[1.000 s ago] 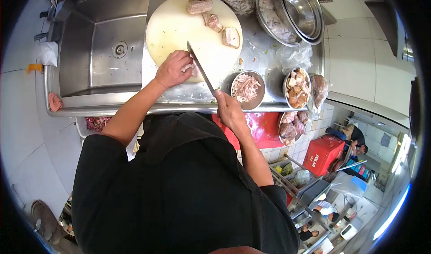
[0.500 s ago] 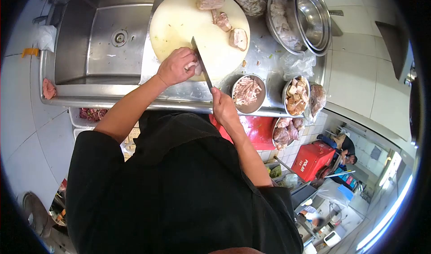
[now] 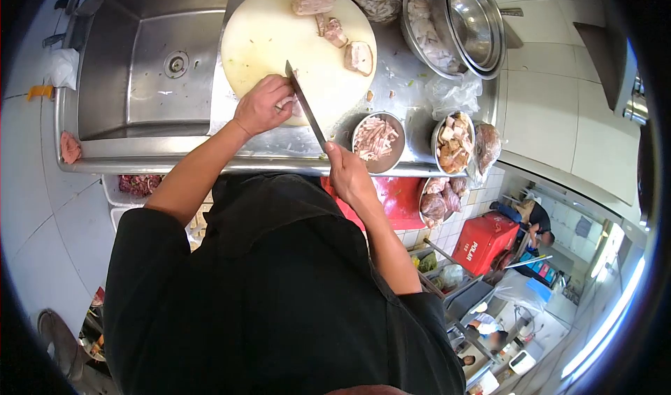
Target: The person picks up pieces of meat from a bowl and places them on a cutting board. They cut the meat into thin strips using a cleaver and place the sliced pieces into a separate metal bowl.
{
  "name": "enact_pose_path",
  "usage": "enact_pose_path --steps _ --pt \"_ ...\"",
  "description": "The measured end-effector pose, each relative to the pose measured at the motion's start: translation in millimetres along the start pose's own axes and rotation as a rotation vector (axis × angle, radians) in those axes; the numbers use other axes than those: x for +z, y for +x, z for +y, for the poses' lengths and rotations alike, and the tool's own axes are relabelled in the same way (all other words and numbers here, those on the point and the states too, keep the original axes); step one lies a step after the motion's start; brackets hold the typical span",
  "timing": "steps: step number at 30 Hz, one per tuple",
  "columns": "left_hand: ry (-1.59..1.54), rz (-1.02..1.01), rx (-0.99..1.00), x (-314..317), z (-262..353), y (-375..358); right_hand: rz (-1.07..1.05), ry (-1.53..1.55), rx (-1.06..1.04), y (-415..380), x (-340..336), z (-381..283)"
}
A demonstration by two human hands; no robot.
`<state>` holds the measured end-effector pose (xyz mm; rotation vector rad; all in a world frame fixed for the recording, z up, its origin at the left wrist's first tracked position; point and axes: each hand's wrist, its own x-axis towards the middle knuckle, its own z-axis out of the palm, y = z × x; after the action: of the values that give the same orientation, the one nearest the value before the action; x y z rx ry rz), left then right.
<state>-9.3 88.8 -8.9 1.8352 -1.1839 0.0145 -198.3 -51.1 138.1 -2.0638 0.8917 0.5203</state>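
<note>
My right hand [image 3: 349,176] grips the handle of a long kitchen knife [image 3: 306,106], whose blade slants up over the near edge of a round white cutting board [image 3: 255,28]. Just left of the blade, my left hand [image 3: 264,106] curls over a pale piece of meat [image 3: 285,103], mostly hidden under the fingers. Farther up the board lie a thick chunk of cooked meat [image 3: 314,2], a smaller broken piece [image 3: 334,32] and a block with a pale cut face [image 3: 358,58]. Right of the knife stands a metal bowl [image 3: 396,159] holding meat strips [image 3: 376,138].
A steel sink [image 3: 178,32] lies left of the board. To the right are stacked metal bowls [image 3: 498,60], a plastic bag [image 3: 453,94] and a bowl of browned meat chunks [image 3: 456,143]. Below the counter is a red surface [image 3: 398,199]. Another person [image 3: 537,217] bends near a red cooler [image 3: 482,245].
The whole view has shifted slightly left. Against the board, the knife blade is a little more slanted, while my left hand stays on the meat at nearly the same spot.
</note>
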Motion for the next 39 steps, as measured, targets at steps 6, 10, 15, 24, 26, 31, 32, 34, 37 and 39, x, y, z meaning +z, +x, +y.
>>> enact_pose_path --steps 6,10,15,24,26,31,32,34,37,39 --pt "-0.013 0.008 -0.021 1 0 2 0.055 -0.021 -0.08 -3 11 4" --pt "0.018 0.017 -0.005 1 -2 4 0.079 -0.039 -0.098 40 30 4" --pt "-0.027 0.041 0.064 -6 -3 -4 0.027 -0.024 -0.011 34 6 -7" --pt "-0.013 0.002 0.045 -3 -1 -3 0.07 -0.049 -0.033 -5 13 -5" --pt "-0.002 0.008 0.027 -1 -3 -5 0.096 -0.071 -0.127 23 35 8" --pt "-0.035 0.03 0.054 -2 -1 -4 0.07 -0.066 -0.107 50 32 1" --pt "-0.054 0.033 0.069 -6 -1 -3 0.041 -0.047 -0.05 50 27 0" --pt "-0.068 0.022 0.077 -8 -5 -8 -0.025 -0.009 0.063 48 14 -9" --pt "-0.065 -0.003 0.081 -7 -6 -10 -0.003 -0.049 0.021 26 5 -16" --pt "-0.048 0.002 0.079 -7 -4 -8 -0.001 -0.047 0.021 10 3 -12"
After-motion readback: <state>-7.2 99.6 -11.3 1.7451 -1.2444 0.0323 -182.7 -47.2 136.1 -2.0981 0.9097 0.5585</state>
